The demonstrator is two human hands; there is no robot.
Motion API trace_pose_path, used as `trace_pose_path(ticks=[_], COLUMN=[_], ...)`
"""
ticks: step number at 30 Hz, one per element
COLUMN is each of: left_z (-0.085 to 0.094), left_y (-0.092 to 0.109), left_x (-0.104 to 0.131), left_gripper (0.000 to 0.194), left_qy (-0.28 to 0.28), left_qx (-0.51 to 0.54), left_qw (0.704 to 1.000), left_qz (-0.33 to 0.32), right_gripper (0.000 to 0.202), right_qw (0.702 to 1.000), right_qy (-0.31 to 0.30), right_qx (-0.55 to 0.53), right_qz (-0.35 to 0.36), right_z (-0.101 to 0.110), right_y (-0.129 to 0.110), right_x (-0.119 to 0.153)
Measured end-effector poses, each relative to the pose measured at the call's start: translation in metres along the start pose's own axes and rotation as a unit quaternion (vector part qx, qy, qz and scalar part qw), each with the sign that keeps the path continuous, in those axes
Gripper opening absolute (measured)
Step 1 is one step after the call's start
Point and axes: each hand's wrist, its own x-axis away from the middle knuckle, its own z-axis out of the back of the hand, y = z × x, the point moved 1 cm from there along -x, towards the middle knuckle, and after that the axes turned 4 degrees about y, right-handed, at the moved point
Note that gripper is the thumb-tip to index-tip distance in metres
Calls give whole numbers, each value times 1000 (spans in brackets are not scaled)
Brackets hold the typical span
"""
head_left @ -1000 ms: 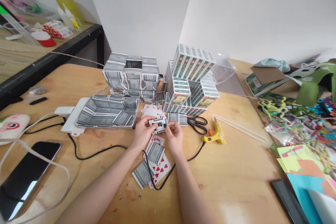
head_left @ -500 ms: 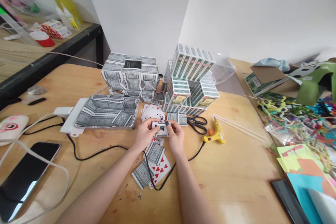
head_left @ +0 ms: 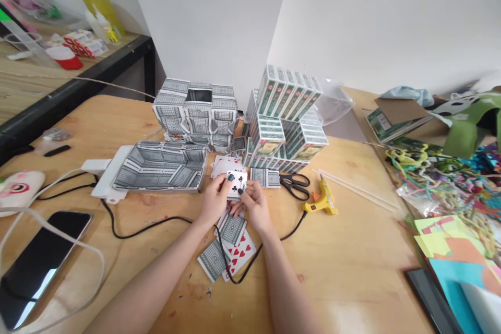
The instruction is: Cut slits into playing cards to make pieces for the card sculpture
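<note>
A card (head_left: 238,187) is up in the air above the bench (head_left: 352,266), its face with black clubs and a 5 in the corner turned up toward the person. The left hand (head_left: 215,202) pinches it by its left edge, thumb on top; the right hand (head_left: 256,207) grips it at the lower right corner, thumb over the face, fingers curled beneath. Whether a second card sits under it is hard to tell from here, as the fingers cover that side.

Just below the hands lie loose cards (head_left: 231,227), some back up, one showing red hearts, with a black cable (head_left: 224,255) looping across them. Behind the hands is a face-up pile (head_left: 219,165), and just right of that are more cards (head_left: 265,177), backs up.

To the left is a tray (head_left: 135,162) lined with card backs, and behind it stands a box (head_left: 195,121) covered in the same backs, with a dark opening on top. To the right, card packs (head_left: 287,94) are stacked in tiers. In front of them lie black scissors (head_left: 296,186), then a yellow glue gun (head_left: 321,201) on its side, near two thin pale sticks (head_left: 358,191).

A phone (head_left: 41,266) rests at the far left, a white cord (head_left: 92,245) over it; coloured paper (head_left: 456,250) lies at the far right.
</note>
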Motion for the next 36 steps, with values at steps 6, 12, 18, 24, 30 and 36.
trace_pose_path(ticks=[6, 12, 18, 24, 30, 36], left_z=[-1, -1, -4, 0, 0, 0], left_y=[-2, -3, 0, 3, 2, 5], left_x=[3, 6, 9, 10, 10, 10], left_gripper=[18, 13, 11, 10, 7, 7], left_qy=[17, 6, -12, 8, -13, -7], left_qx=[10, 38, 46, -24, -25, -20], left_qw=[999, 999, 998, 999, 1000, 1000], left_qz=[25, 32, 40, -21, 6, -14], right_gripper=[30, 20, 19, 14, 13, 5], right_qw=[999, 997, 994, 992, 992, 992], right_qy=[29, 71, 93, 116, 112, 119], right_qx=[-10, 6, 33, 28, 41, 28], right_qz=[-7, 34, 37, 40, 31, 37], right_z=[-8, -16, -15, -17, -15, -12], right_y=[0, 6, 9, 6, 5, 4], right_x=[4, 6, 5, 5, 6, 4])
